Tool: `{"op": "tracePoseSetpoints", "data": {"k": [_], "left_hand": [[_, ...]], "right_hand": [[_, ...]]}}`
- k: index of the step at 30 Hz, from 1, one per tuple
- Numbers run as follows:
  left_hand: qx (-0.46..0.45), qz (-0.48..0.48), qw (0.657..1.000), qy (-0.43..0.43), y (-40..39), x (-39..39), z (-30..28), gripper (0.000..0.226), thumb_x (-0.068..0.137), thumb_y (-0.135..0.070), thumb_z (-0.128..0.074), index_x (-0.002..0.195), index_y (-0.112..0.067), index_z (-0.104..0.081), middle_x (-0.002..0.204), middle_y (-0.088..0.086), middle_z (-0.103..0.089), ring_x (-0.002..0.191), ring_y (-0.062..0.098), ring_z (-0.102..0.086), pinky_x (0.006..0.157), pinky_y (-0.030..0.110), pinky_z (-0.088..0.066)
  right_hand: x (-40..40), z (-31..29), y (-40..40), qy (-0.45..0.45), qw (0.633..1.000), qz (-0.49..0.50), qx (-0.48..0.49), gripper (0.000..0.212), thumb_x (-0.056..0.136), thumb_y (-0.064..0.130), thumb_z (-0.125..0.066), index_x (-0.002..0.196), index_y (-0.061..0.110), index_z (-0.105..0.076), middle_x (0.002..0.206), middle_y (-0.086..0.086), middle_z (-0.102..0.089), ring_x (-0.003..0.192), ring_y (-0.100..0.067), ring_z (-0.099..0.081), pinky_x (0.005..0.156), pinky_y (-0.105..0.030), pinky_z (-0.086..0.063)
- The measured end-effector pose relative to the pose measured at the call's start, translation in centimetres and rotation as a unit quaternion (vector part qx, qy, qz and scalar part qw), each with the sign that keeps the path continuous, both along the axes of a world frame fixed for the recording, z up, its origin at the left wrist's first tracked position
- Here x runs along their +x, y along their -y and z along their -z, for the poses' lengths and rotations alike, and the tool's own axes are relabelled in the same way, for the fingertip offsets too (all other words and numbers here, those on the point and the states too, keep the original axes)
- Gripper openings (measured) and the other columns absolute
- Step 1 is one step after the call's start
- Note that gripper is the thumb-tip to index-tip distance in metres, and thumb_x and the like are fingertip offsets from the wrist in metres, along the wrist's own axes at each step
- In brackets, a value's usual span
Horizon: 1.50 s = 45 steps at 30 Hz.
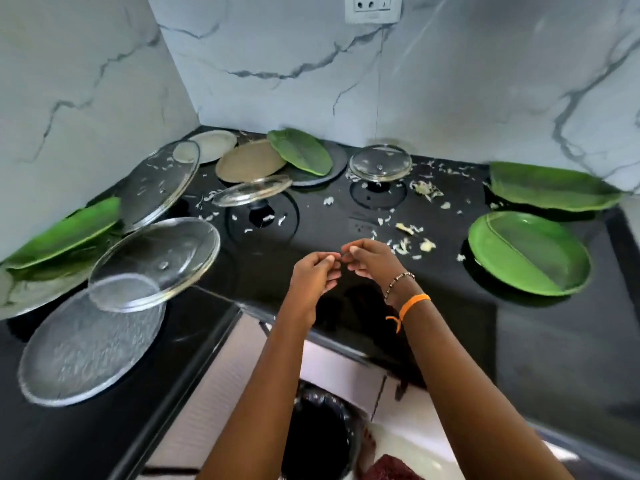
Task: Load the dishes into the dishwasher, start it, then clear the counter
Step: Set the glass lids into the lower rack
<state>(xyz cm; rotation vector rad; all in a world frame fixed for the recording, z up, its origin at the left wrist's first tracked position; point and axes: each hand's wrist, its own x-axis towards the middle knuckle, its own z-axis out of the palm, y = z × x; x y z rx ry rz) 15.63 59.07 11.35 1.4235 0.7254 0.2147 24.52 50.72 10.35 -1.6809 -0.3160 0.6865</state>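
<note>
Dirty dishes lie across a black corner counter [519,341]. At left a clear glass lid [154,263] rests tilted over a textured glass plate [91,344], and another glass lid [159,183] leans behind it. Two smaller glass lids [252,190] [380,162] sit knob-down further back. A round green divided plate [528,252] lies at right. My left hand [317,275] and right hand [370,259] hover above the counter's middle. Their curled fingertips meet, and nothing shows between them.
Green leaf-shaped plates lie at left [64,233], back centre [299,150] and right [550,185]. A beige plate [251,161] and a pale plate [213,143] sit in the corner. White food scraps [408,242] litter the counter. A bin lined with a black bag [318,434] stands below.
</note>
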Motion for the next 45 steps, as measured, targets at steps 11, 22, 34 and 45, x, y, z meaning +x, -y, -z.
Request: {"op": "tracePoseSetpoints", "data": {"k": [11,22,34,45], "left_hand": [[-0.054,-0.033,0.998,-0.028,-5.2,9.7,0.2,0.025,0.098,-0.011,-0.041,0.086,-0.017,-0.061,0.081,-0.002,-0.058,0.074,0.010,-0.057,0.080,0.025,-0.048],[-0.087,-0.018,0.995,-0.048,-6.6,12.9,-0.1,0.023,0.099,-0.014,-0.041,0.090,-0.016,-0.062,0.089,0.001,-0.060,0.086,0.014,-0.059,0.086,0.029,-0.048],[-0.075,-0.045,0.996,-0.010,-7.9,9.9,-1.1,0.016,0.096,-0.024,-0.048,0.109,-0.017,-0.055,0.102,-0.001,-0.062,0.093,0.015,-0.062,0.092,0.031,-0.046],[0.032,-0.344,0.937,0.057,-12.2,-2.3,-4.3,0.019,0.089,-0.003,-0.048,0.095,-0.011,-0.065,0.085,0.011,-0.068,0.067,0.020,-0.067,0.063,0.031,-0.055]], "right_hand": [[13.4,0.7,-4.7,-0.138,0.982,0.105,0.073,0.017,0.099,0.014,-0.038,0.084,0.014,-0.045,0.075,-0.004,-0.051,0.061,-0.015,-0.049,0.070,-0.030,-0.046],[21.7,1.6,-6.4,-0.218,0.943,0.228,0.111,0.037,0.098,0.020,-0.041,0.129,0.001,-0.036,0.084,-0.010,-0.057,0.064,-0.022,-0.059,0.074,-0.040,-0.053],[16.0,0.7,-7.0,-0.178,0.953,0.139,0.200,0.016,0.090,0.004,-0.040,0.092,0.013,-0.053,0.083,-0.007,-0.061,0.076,-0.018,-0.062,0.058,-0.028,-0.055],[3.8,-1.1,-13.3,-0.192,0.942,-0.241,0.135,0.025,0.097,0.017,-0.033,0.084,0.015,-0.055,0.065,-0.002,-0.071,0.057,-0.010,-0.063,0.056,-0.022,-0.051]]}}
